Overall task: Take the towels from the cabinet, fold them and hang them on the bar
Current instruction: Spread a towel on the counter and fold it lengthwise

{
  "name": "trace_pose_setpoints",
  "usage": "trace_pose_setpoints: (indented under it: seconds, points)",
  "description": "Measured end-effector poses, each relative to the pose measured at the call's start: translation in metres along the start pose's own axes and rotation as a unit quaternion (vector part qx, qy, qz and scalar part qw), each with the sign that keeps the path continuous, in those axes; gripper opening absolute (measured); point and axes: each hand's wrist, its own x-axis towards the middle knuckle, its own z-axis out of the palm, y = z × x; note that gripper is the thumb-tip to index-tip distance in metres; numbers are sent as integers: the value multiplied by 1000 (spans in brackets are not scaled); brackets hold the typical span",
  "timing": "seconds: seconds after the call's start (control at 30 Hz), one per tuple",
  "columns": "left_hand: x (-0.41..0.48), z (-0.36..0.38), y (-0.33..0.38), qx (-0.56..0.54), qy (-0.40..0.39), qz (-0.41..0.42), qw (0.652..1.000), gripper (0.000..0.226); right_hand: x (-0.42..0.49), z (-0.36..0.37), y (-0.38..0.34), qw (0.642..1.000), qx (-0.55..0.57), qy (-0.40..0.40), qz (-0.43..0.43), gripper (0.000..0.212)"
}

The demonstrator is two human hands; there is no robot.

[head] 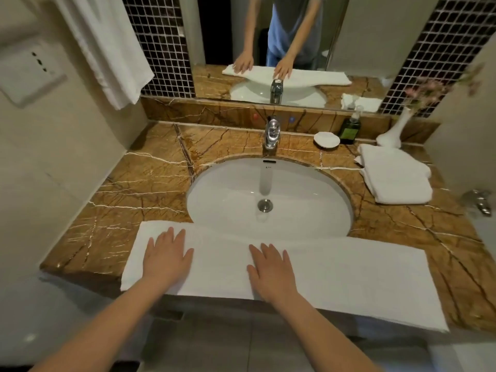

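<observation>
So, mid-fold: my left grip [167, 257] and right grip [271, 267] lie flat, released, smoothing the long white cloth towel [349, 280] at bottom of frame; next, probably fold it across.

Looking down into a bathroom. Giving it away: a brown veined marble desk [150, 183] carrying a white oval sink [220, 200] beneath a chrome tap [271, 135], backing onto a wall mirror [362, 36] flanked by dark mosaic tiles [161, 49]. Standing behind the sink: a soap dish [326, 140], a pump bottle [349, 127] and a white vase [394, 130]. Lying at the right, folded white towels [397, 178]; draping down at the upper left, a hanging towel [107, 49]; sitting on the left wall, a paper dispenser [26, 73].
</observation>
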Motion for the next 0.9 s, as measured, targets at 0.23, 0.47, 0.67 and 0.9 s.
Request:
trace_pose_setpoints:
  seconds: [0.23,0.47,0.67,0.9]
  points:
    - [-12,-70,51,-82,-106,148,980,30,-42,-53,-1,845,476,92,226,14]
    - [-25,-100,118,-67,-157,241,955,27,-94,-53,26,627,672,93,383,22]
    - [11,-108,163,-36,-207,285,935,24,-114,-38,31,517,739,97,421,15]
    - [64,-87,191,41,-237,366,899,24,-95,-19,3,414,774,139,458,45]
